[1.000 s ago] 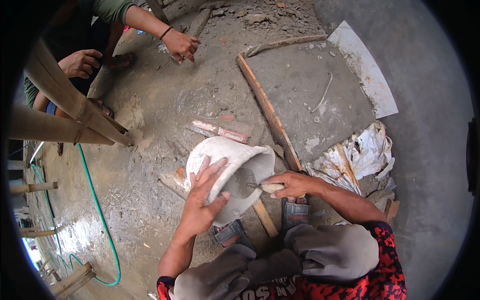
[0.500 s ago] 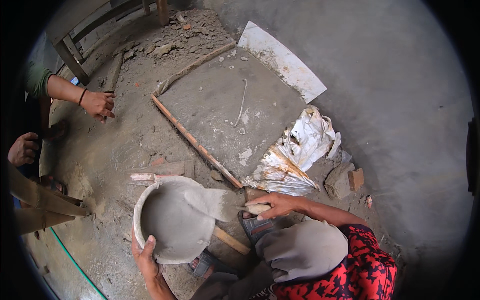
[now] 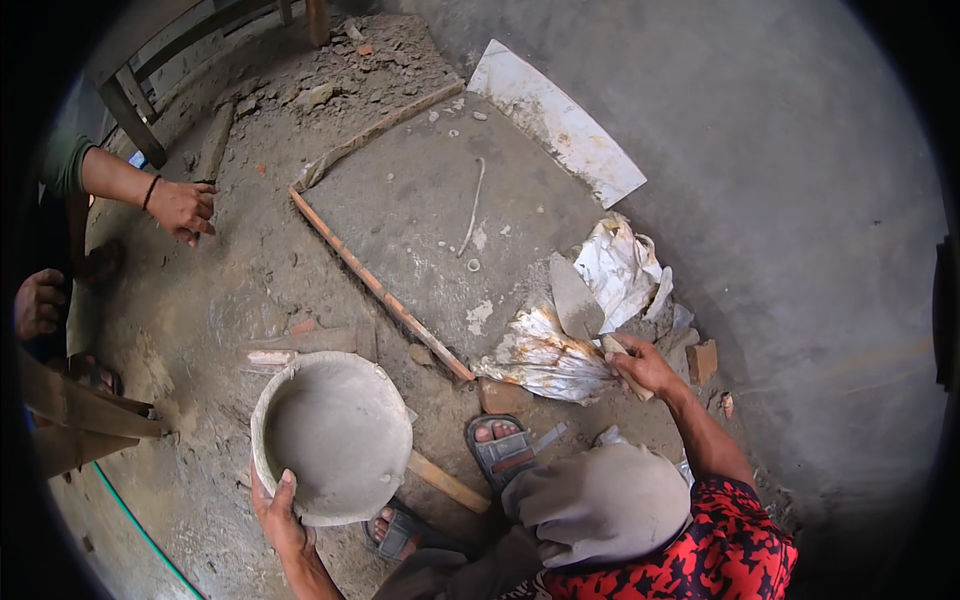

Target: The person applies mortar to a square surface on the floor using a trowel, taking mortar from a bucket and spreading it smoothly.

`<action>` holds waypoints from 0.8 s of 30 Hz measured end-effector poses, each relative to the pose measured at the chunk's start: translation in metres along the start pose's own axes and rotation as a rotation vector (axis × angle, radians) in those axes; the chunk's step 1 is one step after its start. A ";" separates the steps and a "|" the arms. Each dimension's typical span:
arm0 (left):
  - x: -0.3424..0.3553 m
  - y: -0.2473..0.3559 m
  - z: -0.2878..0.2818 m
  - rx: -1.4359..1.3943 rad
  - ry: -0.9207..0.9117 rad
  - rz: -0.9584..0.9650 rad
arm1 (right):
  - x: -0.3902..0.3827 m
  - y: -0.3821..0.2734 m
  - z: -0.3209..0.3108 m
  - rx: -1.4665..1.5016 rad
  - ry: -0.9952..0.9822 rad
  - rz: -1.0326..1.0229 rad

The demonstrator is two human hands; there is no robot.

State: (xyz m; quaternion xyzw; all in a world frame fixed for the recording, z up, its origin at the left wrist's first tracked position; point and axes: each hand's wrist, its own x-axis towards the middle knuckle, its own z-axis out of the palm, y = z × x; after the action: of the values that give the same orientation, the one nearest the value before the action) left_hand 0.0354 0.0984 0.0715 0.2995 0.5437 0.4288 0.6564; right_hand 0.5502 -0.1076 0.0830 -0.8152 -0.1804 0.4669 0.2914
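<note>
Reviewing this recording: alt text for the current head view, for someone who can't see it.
A person's right hand holds a trowel by a crumpled, stained white sheet, while the left hand grips a grey-coated bowl by its rim. A co-worker's hand shows at left.

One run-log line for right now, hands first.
left hand: holds bucket at rim | right hand: holds trowel over white sack | trowel-sack contact: unclear

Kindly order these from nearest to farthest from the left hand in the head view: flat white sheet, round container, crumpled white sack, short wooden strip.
1. Round container: in the left hand.
2. Short wooden strip: right of it.
3. Crumpled white sack: farther up, right.
4. Flat white sheet: beyond the sack.
</note>
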 end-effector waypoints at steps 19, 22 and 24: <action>-0.002 -0.002 0.001 -0.041 -0.007 -0.011 | 0.104 -0.083 -0.016 -0.173 0.071 -0.111; -0.005 0.000 0.003 -0.054 0.009 -0.017 | 0.117 -0.095 -0.026 -0.164 0.118 -0.120; -0.004 -0.001 0.001 -0.053 0.013 -0.013 | 0.120 -0.101 -0.031 -0.153 0.171 -0.094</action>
State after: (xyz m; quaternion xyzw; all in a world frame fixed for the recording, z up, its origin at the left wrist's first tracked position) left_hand 0.0369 0.0942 0.0732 0.2758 0.5382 0.4406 0.6634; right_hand 0.6346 0.0281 0.0818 -0.8626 -0.2278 0.3662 0.2643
